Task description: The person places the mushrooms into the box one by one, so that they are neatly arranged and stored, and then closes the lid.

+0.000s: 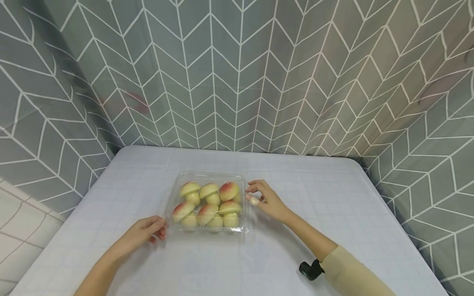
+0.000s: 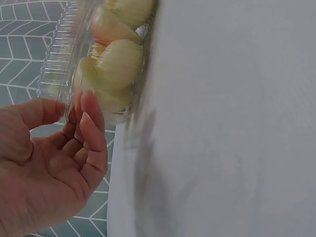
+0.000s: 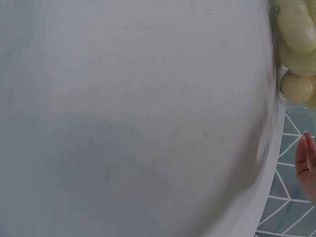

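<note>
A clear lidded plastic box point(image 1: 207, 228) lies on the table, filled with several mushroom-shaped pieces point(image 1: 209, 213), pale yellow with red-blushed caps. My left hand point(image 1: 148, 230) is at the box's near left corner. In the left wrist view, its thumb and loosely bent fingers point(image 2: 91, 133) come up to the ribbed rim; whether they touch it is hard to tell. My right hand point(image 1: 268, 201), with a light bandage on one digit, is beside the right edge, fingers parted and slightly bent. Only its fingertips point(image 3: 301, 158) show in the right wrist view.
A white cloth with a faint grid covers the table point(image 1: 314, 197). Grey curtains point(image 1: 237, 74) with white chevron lines stand behind and at the sides. A small black device point(image 1: 311, 270) sits by the right sleeve point(image 1: 352, 271). White tiles point(image 1: 22, 230) show at far left.
</note>
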`<act>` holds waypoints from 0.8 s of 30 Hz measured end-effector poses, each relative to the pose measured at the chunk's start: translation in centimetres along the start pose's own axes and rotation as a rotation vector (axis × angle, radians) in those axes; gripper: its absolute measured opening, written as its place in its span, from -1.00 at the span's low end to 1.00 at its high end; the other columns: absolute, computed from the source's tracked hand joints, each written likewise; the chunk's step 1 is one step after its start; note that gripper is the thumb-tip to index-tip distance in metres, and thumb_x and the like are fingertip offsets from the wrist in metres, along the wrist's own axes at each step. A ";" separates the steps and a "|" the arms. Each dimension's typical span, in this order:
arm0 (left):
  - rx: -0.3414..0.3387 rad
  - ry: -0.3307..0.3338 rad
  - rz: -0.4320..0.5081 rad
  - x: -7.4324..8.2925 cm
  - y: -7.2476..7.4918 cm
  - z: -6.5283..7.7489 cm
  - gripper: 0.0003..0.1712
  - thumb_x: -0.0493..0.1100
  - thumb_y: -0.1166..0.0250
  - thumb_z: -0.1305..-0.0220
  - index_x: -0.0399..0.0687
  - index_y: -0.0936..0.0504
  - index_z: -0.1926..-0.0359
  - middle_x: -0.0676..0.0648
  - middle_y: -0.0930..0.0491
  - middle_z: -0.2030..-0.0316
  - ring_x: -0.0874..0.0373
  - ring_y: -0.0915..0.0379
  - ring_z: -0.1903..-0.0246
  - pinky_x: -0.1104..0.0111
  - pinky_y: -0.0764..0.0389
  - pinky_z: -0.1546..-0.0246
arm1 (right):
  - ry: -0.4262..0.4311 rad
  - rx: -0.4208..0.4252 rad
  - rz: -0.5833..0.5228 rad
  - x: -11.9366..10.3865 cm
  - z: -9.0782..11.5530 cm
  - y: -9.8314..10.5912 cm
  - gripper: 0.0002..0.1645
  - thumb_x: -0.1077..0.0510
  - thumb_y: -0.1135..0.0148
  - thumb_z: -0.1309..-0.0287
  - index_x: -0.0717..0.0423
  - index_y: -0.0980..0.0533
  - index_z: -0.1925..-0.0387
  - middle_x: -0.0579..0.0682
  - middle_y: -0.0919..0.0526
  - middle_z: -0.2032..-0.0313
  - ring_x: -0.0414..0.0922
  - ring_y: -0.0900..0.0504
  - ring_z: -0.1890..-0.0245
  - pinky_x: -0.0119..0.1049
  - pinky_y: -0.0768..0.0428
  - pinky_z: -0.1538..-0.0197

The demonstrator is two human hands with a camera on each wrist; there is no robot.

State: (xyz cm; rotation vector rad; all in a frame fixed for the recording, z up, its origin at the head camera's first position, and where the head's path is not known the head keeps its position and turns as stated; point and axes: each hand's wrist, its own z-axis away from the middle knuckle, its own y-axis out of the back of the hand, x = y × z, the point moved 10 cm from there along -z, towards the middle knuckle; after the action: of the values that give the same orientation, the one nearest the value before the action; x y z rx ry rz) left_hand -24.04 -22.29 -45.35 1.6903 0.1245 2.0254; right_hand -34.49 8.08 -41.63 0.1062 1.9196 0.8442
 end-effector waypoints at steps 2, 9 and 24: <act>0.008 0.002 0.015 0.1 -0.1 0.0 -0.55 -0.08 0.04 -0.51 -0.48 -0.50 0.11 -0.06 -0.54 0.40 0.22 -0.48 0.37 0.39 -0.55 0.36 | 0.002 0.003 -0.010 0.0 0.0 0.0 -0.72 0.16 -0.24 -0.24 0.19 -0.50 0.05 0.20 -0.40 -0.20 0.09 -0.46 -0.05 -0.06 -0.53 0.20; 0.086 0.055 0.003 0.0 -0.3 0.0 -0.61 -0.12 0.04 -0.51 -0.44 -0.49 0.20 -0.02 -0.46 0.49 0.23 -0.40 0.47 0.43 -0.55 0.44 | 0.002 0.008 -0.029 0.0 0.1 -0.1 -0.71 0.18 -0.25 -0.23 0.21 -0.50 0.05 0.25 -0.37 -0.21 0.13 -0.46 -0.06 -0.05 -0.52 0.20; 0.077 0.041 0.014 0.1 -0.5 0.3 -0.59 -0.11 0.08 -0.52 -0.44 -0.48 0.21 -0.05 -0.53 0.51 0.13 -0.60 0.40 0.38 -0.58 0.37 | -0.002 0.005 0.023 -0.1 0.1 0.0 -0.76 0.07 -0.23 -0.26 0.08 -0.51 0.09 0.15 -0.41 -0.19 0.00 -0.48 -0.03 -0.21 -0.53 0.20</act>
State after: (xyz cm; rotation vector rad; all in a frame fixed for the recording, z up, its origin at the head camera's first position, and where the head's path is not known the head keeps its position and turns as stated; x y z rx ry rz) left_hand -23.63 -21.93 -45.39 1.7012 0.2074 2.0908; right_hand -34.38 8.07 -41.57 0.1325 1.9225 0.8544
